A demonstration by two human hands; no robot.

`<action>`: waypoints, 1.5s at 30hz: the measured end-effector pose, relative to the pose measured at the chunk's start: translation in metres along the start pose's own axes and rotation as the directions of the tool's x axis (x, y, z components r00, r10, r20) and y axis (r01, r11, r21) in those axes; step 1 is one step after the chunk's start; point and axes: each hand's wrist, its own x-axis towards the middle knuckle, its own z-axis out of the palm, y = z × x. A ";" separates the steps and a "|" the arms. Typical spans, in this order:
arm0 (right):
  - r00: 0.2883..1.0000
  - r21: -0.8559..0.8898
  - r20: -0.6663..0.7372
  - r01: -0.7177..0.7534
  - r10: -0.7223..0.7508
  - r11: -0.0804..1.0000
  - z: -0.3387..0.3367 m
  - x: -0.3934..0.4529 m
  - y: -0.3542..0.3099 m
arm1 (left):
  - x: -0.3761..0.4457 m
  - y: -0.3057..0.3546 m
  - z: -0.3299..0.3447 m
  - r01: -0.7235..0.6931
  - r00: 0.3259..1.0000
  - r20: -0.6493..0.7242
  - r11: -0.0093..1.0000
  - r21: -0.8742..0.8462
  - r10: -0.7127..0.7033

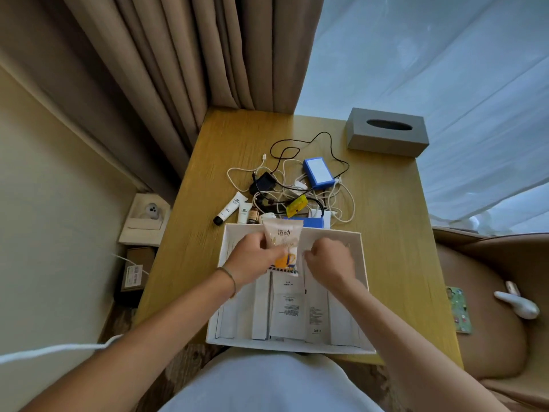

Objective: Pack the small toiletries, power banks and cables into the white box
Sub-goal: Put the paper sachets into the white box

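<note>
We look down on a wooden table (pixel 386 233) with the white box (pixel 355 242) lying open at its 6 o'clock edge, close to our body. White sachets and leaflets (pixel 289 307) lie flat along the box floor.

Our left hand (pixel 252 258) is closed around a beige printed sachet (pixel 283 236), holding it upright over the far half of the box; the fingers wrap its left edge. Our right hand (pixel 328 258) sits just beside it at 3 o'clock, fingers curled inward into a loose fist. We cannot tell whether it grips the sachet's edge or anything else. A thin bracelet (pixel 230 278) circles the left wrist.

Beyond the box, at 12 o'clock, the rest waits on the table: a tangle of white and black cables (pixel 297 173), a black charger (pixel 264 184) within it, and a blue power bank (pixel 318 173) at the tangle's 2 o'clock side. A second blue power bank (pixel 310 223) lies touching the box's far wall, partly hidden by the sachet. A yellow tag (pixel 296 205) sits among the cables.

At 11 o'clock of the box, a white tube with black cap (pixel 230 208), a shorter white tube (pixel 245 212) and a small brown bottle (pixel 253 217) rest side by side.

A grey tissue box (pixel 387 132) stands at the table's far 1 o'clock corner.
</note>
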 end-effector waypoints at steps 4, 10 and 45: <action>0.992 0.103 -0.124 0.036 -0.023 0.994 -0.030 -0.015 0.008 | 0.011 -0.026 0.025 0.063 0.998 0.002 0.988 0.143 -0.064; 0.985 0.292 -0.170 0.045 0.005 0.955 -0.053 -0.033 0.016 | 0.028 -0.041 0.065 0.127 0.991 -0.009 0.936 0.329 -0.131; 0.865 -0.042 0.088 0.499 -0.494 0.866 -0.059 0.114 -0.027 | -0.010 0.012 0.031 -0.169 0.965 -0.123 0.905 0.391 0.233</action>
